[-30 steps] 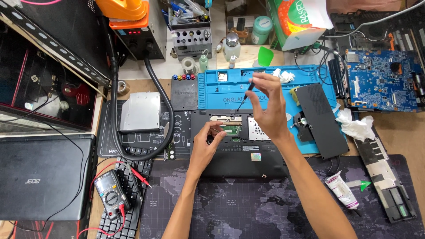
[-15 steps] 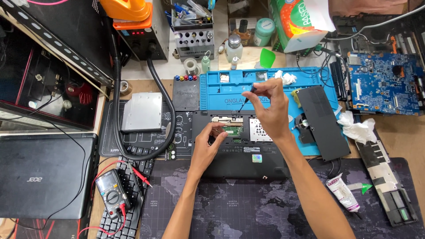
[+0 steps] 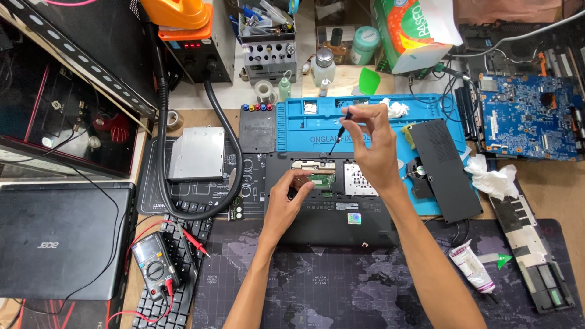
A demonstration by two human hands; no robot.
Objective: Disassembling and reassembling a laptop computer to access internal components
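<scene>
Fingertips of the right hand (image 3: pixel 375 143) pinch the black handle of a thin screwdriver (image 3: pixel 339 132), held slanted with its tip aimed down at the top edge of the opened laptop base (image 3: pixel 332 201). The tip hangs just above the base and touches nothing that can be made out. Compared with a second ago the tool sits almost exactly where it was, tilted the same way, so no screw has been engaged or pulled in that time; the hand looks to be lining up, by my reading, not driving.

The left hand (image 3: pixel 286 204) rests on the base with thumb and forefinger closed together over the small green board (image 3: pixel 322 181) in the open bay near the base's upper middle. Whether they actually grip it or only press on it cannot be told. That hand, too, has hardly shifted, which suggests it is steadying the part.

The base lies across the lower edge of the blue mat (image 3: pixel 317 119), partly on the dark desk mat (image 3: pixel 329 286). A black cover panel (image 3: pixel 442 167) lies at the blue mat's right edge. A bare blue motherboard (image 3: pixel 527 116) sits toward the bench's right edge, a multimeter (image 3: pixel 155 259) toward its lower left corner.
</scene>
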